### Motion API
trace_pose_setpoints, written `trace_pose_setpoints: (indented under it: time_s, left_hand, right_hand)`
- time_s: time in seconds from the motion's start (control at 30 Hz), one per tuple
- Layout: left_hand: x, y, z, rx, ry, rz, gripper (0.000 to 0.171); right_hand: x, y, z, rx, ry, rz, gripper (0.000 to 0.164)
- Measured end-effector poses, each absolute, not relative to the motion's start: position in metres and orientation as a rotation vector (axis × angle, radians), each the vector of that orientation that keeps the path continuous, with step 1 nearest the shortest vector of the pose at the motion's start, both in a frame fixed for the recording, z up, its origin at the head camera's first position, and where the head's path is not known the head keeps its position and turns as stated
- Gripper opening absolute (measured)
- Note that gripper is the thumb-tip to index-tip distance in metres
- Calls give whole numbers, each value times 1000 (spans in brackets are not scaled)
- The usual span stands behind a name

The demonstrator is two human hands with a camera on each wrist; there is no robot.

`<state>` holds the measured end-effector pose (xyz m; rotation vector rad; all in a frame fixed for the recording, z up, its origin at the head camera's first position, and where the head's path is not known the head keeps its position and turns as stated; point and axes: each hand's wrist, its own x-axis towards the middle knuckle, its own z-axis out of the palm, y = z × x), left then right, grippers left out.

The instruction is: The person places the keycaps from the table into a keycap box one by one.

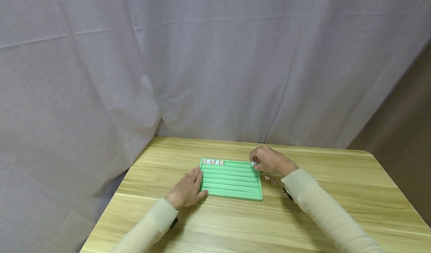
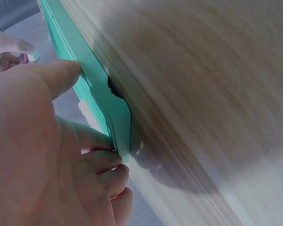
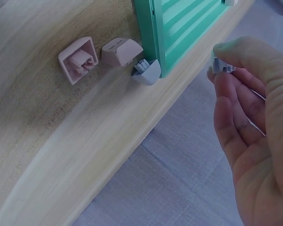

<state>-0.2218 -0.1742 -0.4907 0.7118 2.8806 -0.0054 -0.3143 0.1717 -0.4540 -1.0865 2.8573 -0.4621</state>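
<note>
A green ridged tray lies on the wooden table. Several beige and white keycaps sit in a row at the left end of its back groove. My left hand rests against the tray's left side, thumb at the near left corner; in the left wrist view the hand touches the tray's edge. My right hand is over the tray's back right corner. Between thumb and fingers it pinches a white keycap, seen in the right wrist view.
Right of the tray lie loose keycaps: an upturned pinkish one, another pinkish one on its side, and a white one against the tray's edge. A grey curtain hangs behind the table.
</note>
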Motion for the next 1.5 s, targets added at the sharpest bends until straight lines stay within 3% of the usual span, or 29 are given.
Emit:
trace_pose_setpoints:
  time_s: [0.83, 1.13, 1.5]
  left_hand:
    - [-224, -176, -490, 716, 2885, 9, 81]
    - [-222, -175, -490, 722, 2880, -7, 81]
    - [-222, -175, -490, 717, 2878, -25, 82]
  right_hand:
    - [-318, 152, -457, -1095, 2839, -497, 8]
    - [-320, 144, -464, -1225, 2810, -576, 22]
    - [-323, 134, -465, -1276, 2813, -562, 8]
